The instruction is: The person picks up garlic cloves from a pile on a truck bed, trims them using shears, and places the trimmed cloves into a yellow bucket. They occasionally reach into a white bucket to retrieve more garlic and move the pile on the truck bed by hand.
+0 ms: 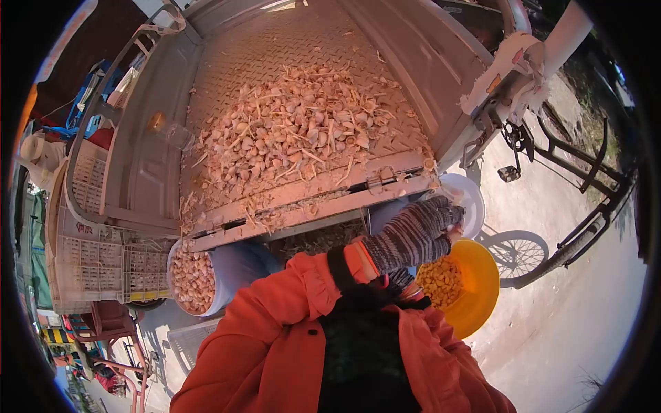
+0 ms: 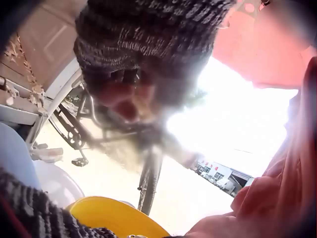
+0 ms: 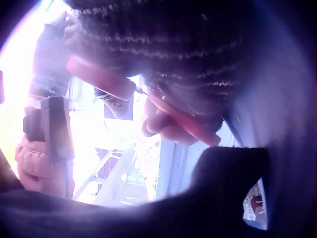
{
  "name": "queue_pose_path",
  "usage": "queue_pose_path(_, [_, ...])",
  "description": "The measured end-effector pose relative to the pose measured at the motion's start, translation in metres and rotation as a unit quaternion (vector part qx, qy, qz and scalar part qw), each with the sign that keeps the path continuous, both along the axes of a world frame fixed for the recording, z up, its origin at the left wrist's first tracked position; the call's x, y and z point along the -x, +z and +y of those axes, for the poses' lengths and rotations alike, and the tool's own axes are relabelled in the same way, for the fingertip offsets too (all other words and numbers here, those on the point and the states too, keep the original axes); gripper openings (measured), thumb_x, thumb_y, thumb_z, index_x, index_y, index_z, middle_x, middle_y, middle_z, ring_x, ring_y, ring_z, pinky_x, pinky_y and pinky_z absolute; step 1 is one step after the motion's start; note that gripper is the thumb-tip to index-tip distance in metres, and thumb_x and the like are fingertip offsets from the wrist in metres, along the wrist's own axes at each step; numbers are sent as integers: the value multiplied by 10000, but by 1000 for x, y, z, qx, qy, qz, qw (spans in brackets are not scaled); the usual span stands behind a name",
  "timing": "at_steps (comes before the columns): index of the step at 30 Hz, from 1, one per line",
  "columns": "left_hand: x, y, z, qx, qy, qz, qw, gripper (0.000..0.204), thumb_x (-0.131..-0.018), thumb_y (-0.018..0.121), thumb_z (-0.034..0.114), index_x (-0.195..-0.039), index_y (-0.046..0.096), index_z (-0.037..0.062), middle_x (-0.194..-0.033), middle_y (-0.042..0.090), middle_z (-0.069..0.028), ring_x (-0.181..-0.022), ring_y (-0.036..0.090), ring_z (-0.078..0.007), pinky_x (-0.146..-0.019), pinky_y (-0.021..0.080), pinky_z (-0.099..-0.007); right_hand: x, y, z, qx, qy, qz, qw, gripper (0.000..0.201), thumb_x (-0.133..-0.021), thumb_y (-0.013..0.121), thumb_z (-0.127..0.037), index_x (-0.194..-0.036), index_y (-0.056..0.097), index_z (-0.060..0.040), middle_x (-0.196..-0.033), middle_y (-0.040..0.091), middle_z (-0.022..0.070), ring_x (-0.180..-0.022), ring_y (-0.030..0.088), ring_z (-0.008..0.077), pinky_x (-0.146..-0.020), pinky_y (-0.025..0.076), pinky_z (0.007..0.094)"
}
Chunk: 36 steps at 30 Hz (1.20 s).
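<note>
My left hand, in a grey-black striped knit glove with bare fingertips, reaches across to the right by the rim of a white bucket. In the left wrist view its curled fingers pinch a small pale garlic piece, blurred. My right hand is lower, beside the yellow tub and mostly hidden under the left arm. The right wrist view shows it gripping a slim red-handled tool, its working end unclear. Orange-lit garlic lies in the yellow tub.
A heap of garlic with stalks covers much of the cart bed. Another bucket of garlic stands at left, near stacked crates. A clear jar leans at the bed's side. A bicycle is at right.
</note>
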<state>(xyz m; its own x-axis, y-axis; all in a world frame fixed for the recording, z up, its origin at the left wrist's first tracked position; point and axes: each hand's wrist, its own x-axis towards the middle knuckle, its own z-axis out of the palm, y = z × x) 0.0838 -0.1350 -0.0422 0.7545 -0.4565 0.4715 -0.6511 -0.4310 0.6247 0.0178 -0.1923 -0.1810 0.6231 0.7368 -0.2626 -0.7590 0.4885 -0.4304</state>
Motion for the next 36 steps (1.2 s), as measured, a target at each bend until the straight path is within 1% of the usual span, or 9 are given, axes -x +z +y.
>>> queue_pose_path(3, [30, -28, -31, -63, -99, 118, 986, 331, -776, 692, 202, -1056, 616, 43, -930, 610, -116, -880, 612, -286, -762, 487, -382, 2, -4, -2, 34, -15, -16, 999, 384, -860, 657, -165, -1192, 519, -29, -903, 557, 15, -799, 542, 122, -714, 455, 247])
queue_pose_path(9, [-56, -38, 106, -13, 238, 62, 969, 368, -774, 675, 137, -1106, 580, 9, -865, 612, -116, -638, 560, -195, -634, 498, -325, 3, 21, -9, 34, -44, -18, 998, 447, -930, 507, -325, -1176, 492, 47, -807, 521, 36, -739, 518, 160, -646, 424, 264])
queue_pose_path(11, [-82, -27, 152, -115, 363, 96, 920, 415, -774, 649, 141, -1157, 558, 10, -1103, 591, -213, -1070, 558, -357, -926, 460, -418, -8, 28, -10, 51, -15, -15, 998, 447, -928, 512, -318, -1163, 495, 62, -764, 502, 28, -687, 492, 150, -622, 410, 247])
queue_pose_path(17, [-118, -62, 201, -173, 355, 132, 909, 436, -758, 666, 107, -1166, 552, 6, -1129, 584, -198, -1077, 557, -343, -934, 460, -406, -44, 51, -7, 125, -16, -98, 987, 421, -956, 470, -314, -1202, 505, 26, -770, 531, 31, -725, 541, 130, -632, 428, 228])
queue_pose_path(21, [-102, -15, 201, -36, 357, 172, 917, 197, -801, 600, 2, -996, 631, 12, -844, 647, -69, -767, 602, -149, -729, 510, -270, -133, 93, 6, 246, -103, -338, 903, 329, -936, 500, -238, -1188, 545, -32, -825, 619, 79, -722, 592, 140, -685, 481, 260])
queue_pose_path(23, [-97, -13, 210, 21, 353, 157, 922, 166, -809, 610, 20, -970, 647, 25, -813, 644, -52, -720, 582, -128, -697, 507, -262, -184, 74, 19, 481, -190, -555, 651, 357, -865, 596, -186, -1193, 544, -55, -853, 642, 133, -734, 624, 226, -720, 497, 293])
queue_pose_path(27, [-103, -27, 205, -171, 322, 26, 931, 285, -807, 640, 96, -1082, 631, 21, -1041, 604, -148, -865, 629, -259, -797, 525, -337, -222, 88, 57, 496, -162, -581, 624, 425, -789, 659, -129, -1193, 543, -67, -880, 634, 172, -811, 630, 314, -759, 502, 358])
queue_pose_path(29, [-108, -30, 187, -272, 308, 18, 912, 402, -781, 661, 138, -1159, 596, 16, -1164, 554, -179, -1039, 571, -323, -924, 467, -378, -228, 80, 69, 547, -125, -632, 534, 402, -784, 645, -120, -1175, 560, -75, -903, 638, 169, -861, 623, 337, -793, 496, 406])
queue_pose_path(36, [-116, -37, 188, -287, 309, 40, 906, 498, -749, 686, 135, -1202, 540, -15, -1179, 547, -186, -1098, 541, -330, -970, 434, -376, -203, 102, 47, 539, -150, -552, 618, 409, -758, 690, -113, -1150, 579, -83, -858, 635, 111, -738, 616, 218, -689, 509, 331])
